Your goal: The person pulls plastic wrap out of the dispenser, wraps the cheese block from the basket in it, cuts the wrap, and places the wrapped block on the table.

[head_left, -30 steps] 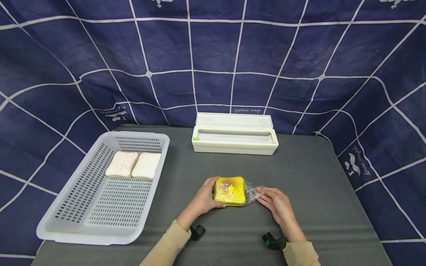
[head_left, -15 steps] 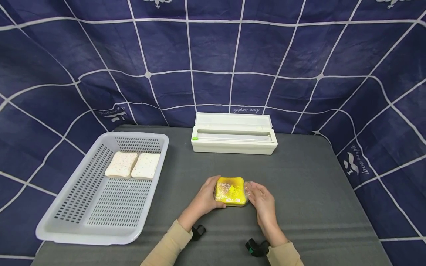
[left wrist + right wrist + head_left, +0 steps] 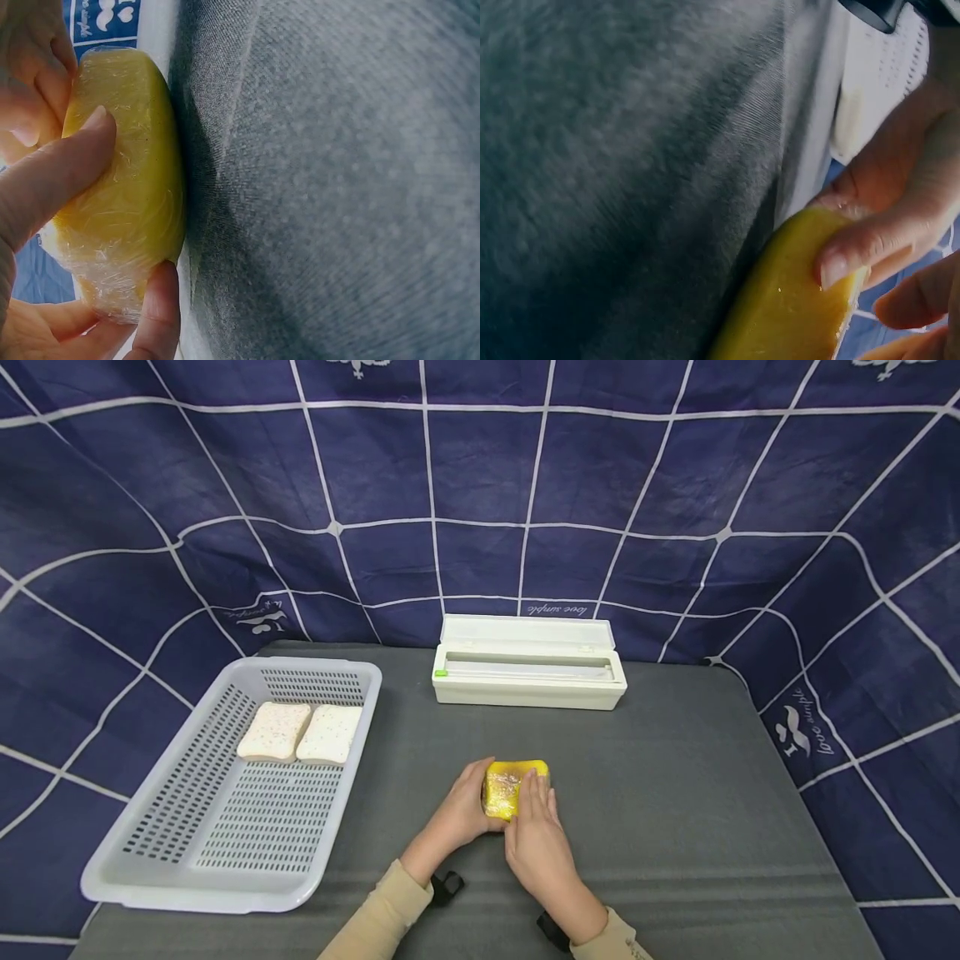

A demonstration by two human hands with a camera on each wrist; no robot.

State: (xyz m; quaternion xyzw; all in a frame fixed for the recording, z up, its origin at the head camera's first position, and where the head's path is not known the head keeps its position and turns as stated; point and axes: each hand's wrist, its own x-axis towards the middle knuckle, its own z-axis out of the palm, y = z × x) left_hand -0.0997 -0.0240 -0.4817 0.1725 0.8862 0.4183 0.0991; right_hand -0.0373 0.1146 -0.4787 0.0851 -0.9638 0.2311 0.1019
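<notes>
A yellow slice of toast bread [image 3: 498, 789], wrapped in shiny cling film, lies on the grey cloth in front of me. My left hand [image 3: 459, 807] grips its left side, thumb on the near edge and fingers toward the far one. Across the right part of its top rest the straight fingers of my right hand [image 3: 538, 843], covering that part in the head view. In the left wrist view, wrinkled film clings to the bread's side [image 3: 135, 172], with the left thumb pressed on it. The right wrist view shows the left thumb on the bread's near side [image 3: 787, 292] too.
A pale perforated basket [image 3: 202, 902] stands at the left, with two whitish bread slices, a speckled one [image 3: 274, 732] and another [image 3: 328, 735], side by side inside. Behind the hands is a white cling film box [image 3: 528, 694], lid up. A blue checked curtain [image 3: 480, 468] hangs behind.
My right hand has moved left, from holding the loose film tail beside the bread to lying over its right part. The film tail no longer sticks out. The left hand has stayed in place.
</notes>
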